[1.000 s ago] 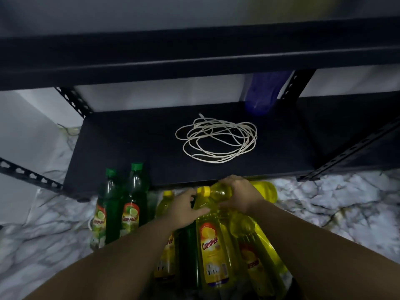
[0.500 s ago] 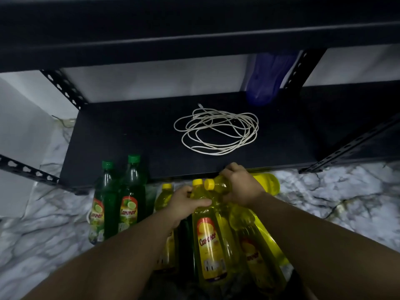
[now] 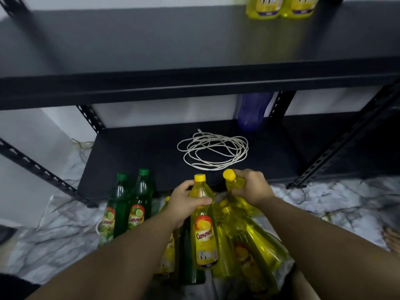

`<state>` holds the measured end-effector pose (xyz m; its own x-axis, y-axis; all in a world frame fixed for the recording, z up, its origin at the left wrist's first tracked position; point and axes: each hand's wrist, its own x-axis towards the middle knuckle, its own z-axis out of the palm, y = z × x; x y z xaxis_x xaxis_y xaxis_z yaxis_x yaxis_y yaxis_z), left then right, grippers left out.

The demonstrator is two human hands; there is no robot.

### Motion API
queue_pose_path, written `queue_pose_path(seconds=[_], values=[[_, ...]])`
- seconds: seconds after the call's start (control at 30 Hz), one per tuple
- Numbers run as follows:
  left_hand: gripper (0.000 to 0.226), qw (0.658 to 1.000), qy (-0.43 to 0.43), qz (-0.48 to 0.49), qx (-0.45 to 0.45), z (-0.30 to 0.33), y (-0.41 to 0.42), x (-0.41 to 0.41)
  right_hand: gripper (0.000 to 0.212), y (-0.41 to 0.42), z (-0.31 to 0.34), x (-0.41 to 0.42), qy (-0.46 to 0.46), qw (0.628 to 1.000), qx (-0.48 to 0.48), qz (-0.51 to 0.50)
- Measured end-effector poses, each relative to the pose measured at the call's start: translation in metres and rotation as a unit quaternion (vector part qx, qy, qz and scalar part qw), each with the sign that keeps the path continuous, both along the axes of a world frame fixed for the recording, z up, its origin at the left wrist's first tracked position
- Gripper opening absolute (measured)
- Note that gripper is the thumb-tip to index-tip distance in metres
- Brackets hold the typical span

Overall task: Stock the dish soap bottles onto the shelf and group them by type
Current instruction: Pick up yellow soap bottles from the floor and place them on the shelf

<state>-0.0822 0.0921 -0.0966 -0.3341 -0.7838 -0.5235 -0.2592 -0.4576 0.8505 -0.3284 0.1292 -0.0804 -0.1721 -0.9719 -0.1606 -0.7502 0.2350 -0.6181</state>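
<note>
Item: yellow dish soap bottles, lemon label, screw caps. Location: a loose pile [image 3: 249, 241] is lying on the marble floor [image 3: 324, 202] in front of the black shelf rack.

Left hand [image 3: 186, 202] is curling around the shoulder of an upright yellow bottle [image 3: 204, 230], thumb across its front. Right hand [image 3: 252, 189] is gripping the neck of a second yellow bottle [image 3: 234, 182], which is tilting with its cap toward the shelf.

Two green bottles [image 3: 129, 208], lime label, are standing upright on the floor to the left, just beside each other. Two more yellow bottles [image 3: 281, 6] are already sitting at the back right of the upper shelf [image 3: 151, 50].

Lower shelf [image 3: 140, 161] is carrying a coil of white cord [image 3: 213, 150] and a blurred purple object [image 3: 252, 111] at the back.

Handling, as judged: full bottles are likely fairly heavy, with smooth, slippery, slightly yielding plastic. The narrowing below the cap is offering the surest hold; the wide body is suiting a full wrap. Yellow is probably belonging beside the pair on the upper shelf, green apart.
</note>
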Motion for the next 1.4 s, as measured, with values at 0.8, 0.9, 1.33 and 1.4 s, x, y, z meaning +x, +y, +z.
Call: queue_pose_path(seconds=[0.8,0.9,1.33,1.4], values=[[0.076,0.936,0.111,0.027,-0.333,0.328,0.011,0.024,0.039,0.058,0.319,0.022,-0.163,0.946,-0.279,0.003],[0.078,0.924,0.128,0.034,-0.358,0.371,0.004,0.024,0.063,0.053,0.361,0.023,-0.164,0.933,-0.321,0.000],[0.085,0.887,0.162,0.065,-0.428,0.492,-0.048,0.007,0.036,-0.007,0.481,0.027,-0.150,0.902,-0.405,0.032],[0.086,0.884,0.160,0.072,-0.433,0.492,-0.060,0.004,0.034,-0.021,0.481,0.025,-0.157,0.902,-0.399,0.037]])
